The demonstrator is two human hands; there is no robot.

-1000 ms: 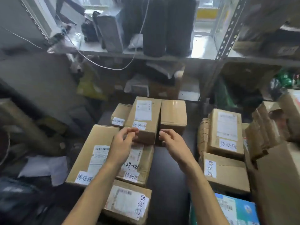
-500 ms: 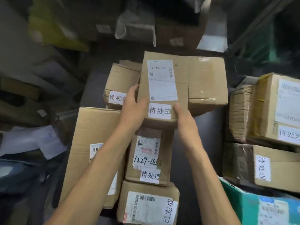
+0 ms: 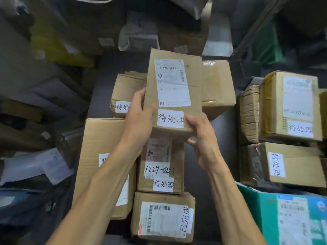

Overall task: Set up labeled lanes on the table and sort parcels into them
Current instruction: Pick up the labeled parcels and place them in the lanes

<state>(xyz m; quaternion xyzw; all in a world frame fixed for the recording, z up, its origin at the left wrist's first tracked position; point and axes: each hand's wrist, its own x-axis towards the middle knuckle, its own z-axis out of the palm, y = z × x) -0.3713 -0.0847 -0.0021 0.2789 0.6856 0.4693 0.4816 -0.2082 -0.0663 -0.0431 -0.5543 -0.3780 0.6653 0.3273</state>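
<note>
Dark worktop in a cluttered storeroom is carrying at least eight brown boxes and one teal box. At centre frame, the left hand and right hand are gripping another labelled box.

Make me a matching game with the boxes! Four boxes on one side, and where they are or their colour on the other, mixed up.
Boxes:
1. tilted centre box
2. box with handwritten 1229
3. box labelled 已完成
4. box at lower right

Clues:
A. teal
B. nearest the person, middle row
C. gripped by left hand and right hand
D. partly behind the tilted centre box

Pairs: 1-C, 2-D, 3-B, 4-A
</note>
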